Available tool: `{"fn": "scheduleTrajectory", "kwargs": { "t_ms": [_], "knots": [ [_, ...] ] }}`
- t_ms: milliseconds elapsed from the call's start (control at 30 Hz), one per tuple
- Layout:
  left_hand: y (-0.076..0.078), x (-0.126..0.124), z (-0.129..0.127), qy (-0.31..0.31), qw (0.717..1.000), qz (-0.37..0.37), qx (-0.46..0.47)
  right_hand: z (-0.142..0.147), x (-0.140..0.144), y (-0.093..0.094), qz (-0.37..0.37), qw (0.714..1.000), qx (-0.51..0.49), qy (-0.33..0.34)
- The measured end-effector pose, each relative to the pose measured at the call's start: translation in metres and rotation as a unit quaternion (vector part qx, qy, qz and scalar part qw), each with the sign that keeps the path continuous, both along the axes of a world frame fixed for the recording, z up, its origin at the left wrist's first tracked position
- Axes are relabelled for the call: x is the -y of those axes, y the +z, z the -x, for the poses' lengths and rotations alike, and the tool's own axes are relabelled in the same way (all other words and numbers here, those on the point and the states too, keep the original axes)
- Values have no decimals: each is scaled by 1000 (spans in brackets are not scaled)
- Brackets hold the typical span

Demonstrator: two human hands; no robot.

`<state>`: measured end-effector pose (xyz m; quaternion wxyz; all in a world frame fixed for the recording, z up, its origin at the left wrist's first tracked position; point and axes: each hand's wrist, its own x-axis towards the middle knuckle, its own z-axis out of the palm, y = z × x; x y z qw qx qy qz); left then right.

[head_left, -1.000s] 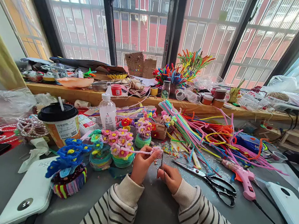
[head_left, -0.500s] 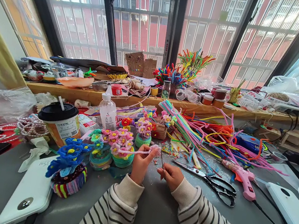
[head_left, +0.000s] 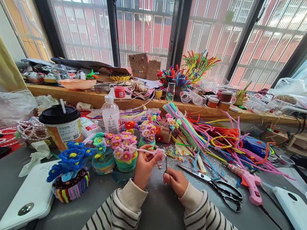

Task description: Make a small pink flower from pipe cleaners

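Left hand [head_left: 143, 169] pinches a fuzzy, straight-stemmed pink flower [head_left: 160, 154] at its fingertips; right hand [head_left: 176, 181] grips a slim dark tool [head_left: 166, 166].

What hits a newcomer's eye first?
Probably the heap of bright fuzzy stems, beyond the right hand. Next, the blue flowers at near left and the pink flowers beside the left hand. Mid-frame, that hand holds a fuzzy pink piece; the other, a thin dark tool.

a black-lidded paper cup [head_left: 64, 129] stands near a clear plastic bottle [head_left: 111, 115].
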<state>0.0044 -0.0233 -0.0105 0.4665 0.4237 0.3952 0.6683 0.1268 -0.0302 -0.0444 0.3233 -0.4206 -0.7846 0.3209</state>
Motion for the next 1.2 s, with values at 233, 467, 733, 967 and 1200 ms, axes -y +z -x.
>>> {"fn": "scheduleTrajectory", "kwargs": {
  "t_ms": [233,467,733,967,1200],
  "knots": [
    [-1,-1,0,13,1000,-8,-8,-1,2,3,17,1000,-13,8],
    [-2,-1,1,9,1000,-11,-9,-3,1,6,45,997,-47,47],
    [-2,-1,1,12,1000,-9,-15,-3,2,8,44,998,-42,33],
    [-3,-2,2,22,1000,-18,-6,-3,-2,2,41,998,-52,-17],
    [-4,-2,2,8,1000,-23,-3,-7,-8,-2,18,997,-37,-71]
  ]
}}
